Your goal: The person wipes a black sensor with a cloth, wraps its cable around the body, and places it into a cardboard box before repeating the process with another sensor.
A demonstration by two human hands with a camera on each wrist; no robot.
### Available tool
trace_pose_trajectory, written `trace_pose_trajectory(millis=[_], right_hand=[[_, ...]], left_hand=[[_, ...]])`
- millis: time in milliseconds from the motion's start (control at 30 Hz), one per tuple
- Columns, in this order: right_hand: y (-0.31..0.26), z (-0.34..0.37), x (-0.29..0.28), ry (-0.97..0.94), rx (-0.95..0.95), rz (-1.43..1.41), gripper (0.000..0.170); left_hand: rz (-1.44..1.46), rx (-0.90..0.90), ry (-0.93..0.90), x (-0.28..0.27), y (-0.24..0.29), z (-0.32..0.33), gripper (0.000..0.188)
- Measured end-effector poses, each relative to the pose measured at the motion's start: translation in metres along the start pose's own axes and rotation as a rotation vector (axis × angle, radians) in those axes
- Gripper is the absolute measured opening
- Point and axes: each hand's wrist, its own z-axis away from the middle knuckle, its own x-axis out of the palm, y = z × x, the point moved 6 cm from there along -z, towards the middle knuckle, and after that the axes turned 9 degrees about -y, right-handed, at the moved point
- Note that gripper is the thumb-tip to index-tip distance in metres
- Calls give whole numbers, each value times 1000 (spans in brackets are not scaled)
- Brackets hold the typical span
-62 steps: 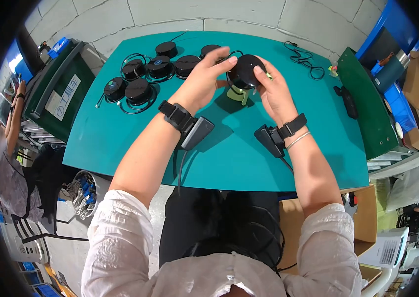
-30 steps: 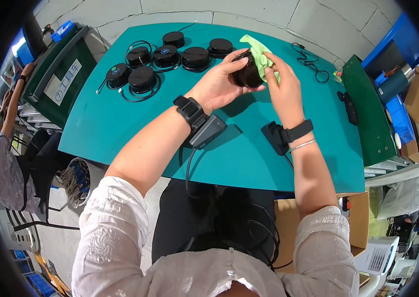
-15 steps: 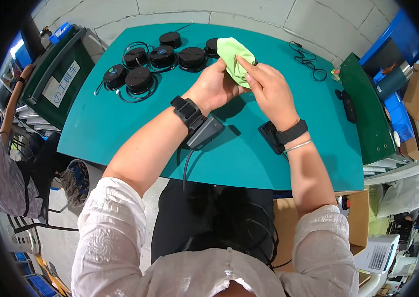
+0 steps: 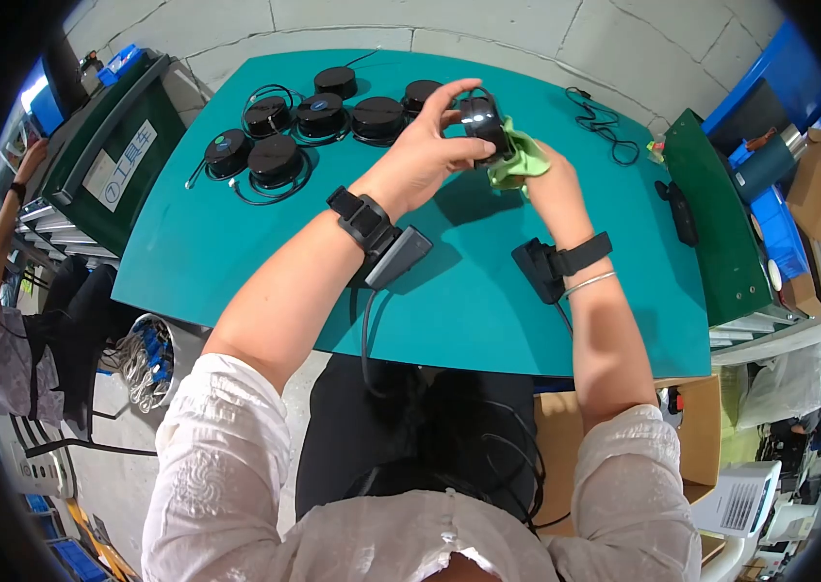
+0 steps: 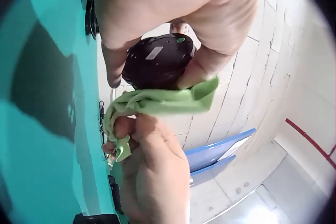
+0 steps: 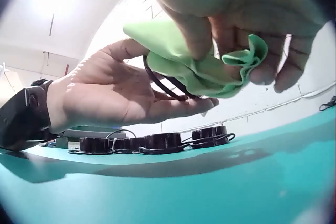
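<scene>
In the head view my left hand (image 4: pixel 412 165) grips a round black puck-shaped device (image 4: pixel 481 116) by its edge, above the table. It is tilted up on its side, and a dark cable loops close to it. My right hand (image 4: pixel 554 194) pinches a light green cloth (image 4: pixel 521 158) and holds it against the device's right-hand face. The left wrist view shows the face of the device (image 5: pixel 157 61) with a small pale label and a green dot, and the cloth (image 5: pixel 168 102) along its lower side. Seen from the right wrist, the cloth (image 6: pixel 173 58) bunches between the right thumb and fingers.
Several similar black devices with coiled cables, among them one in front (image 4: pixel 276 160), stand at the back left of the green table (image 4: pixel 469 320). A thin black cable (image 4: pixel 605 126) lies at the back right. Green cabinets flank both sides; another person's arm (image 4: pixel 5 223) shows far left.
Half a second ago the cloth covered the device from above. Now the device is turned on its side, its dark rim showing, and my right hand has moved right and down with the cloth.
</scene>
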Motion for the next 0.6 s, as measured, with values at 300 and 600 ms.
trace_pose_trajectory(millis=[300, 600], right_hand=[[-17, 6, 23, -233, 127, -1319, 51], [-28, 1, -10, -11, -253, -637, 69]], left_hand=[[-383, 79, -64, 12, 0, 0, 83], [-573, 149, -96, 14, -2, 0, 68]])
